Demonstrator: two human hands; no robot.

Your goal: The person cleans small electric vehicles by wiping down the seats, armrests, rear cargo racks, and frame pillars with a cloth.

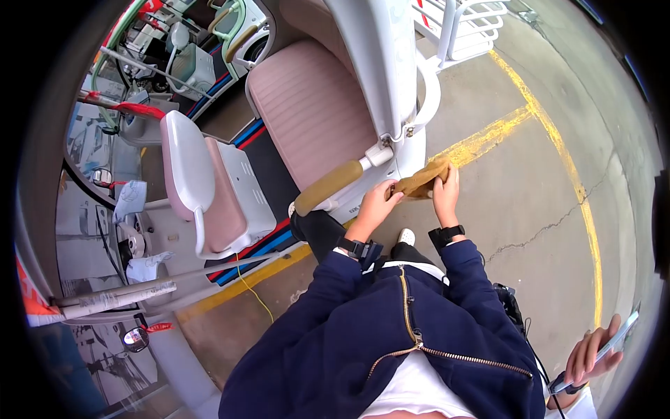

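Observation:
My left hand (378,203) and my right hand (446,197) are both closed on a brown cloth (423,180), one at each side of it. The cloth is bunched and held in the air in front of me, beside the white body of a small vehicle. Close by my left hand is the vehicle's tan padded armrest (328,187). Behind it sits a pink ribbed seat (314,105). Some of my left fingers are hidden by the hand itself.
A smaller front seat (188,164) stands left on a striped floor mat. A white metal rack (474,31) projects at the top. Yellow lines (488,136) mark the concrete. A yellow cord (255,293) hangs from the vehicle. At lower right another person's hand (590,353) holds a phone.

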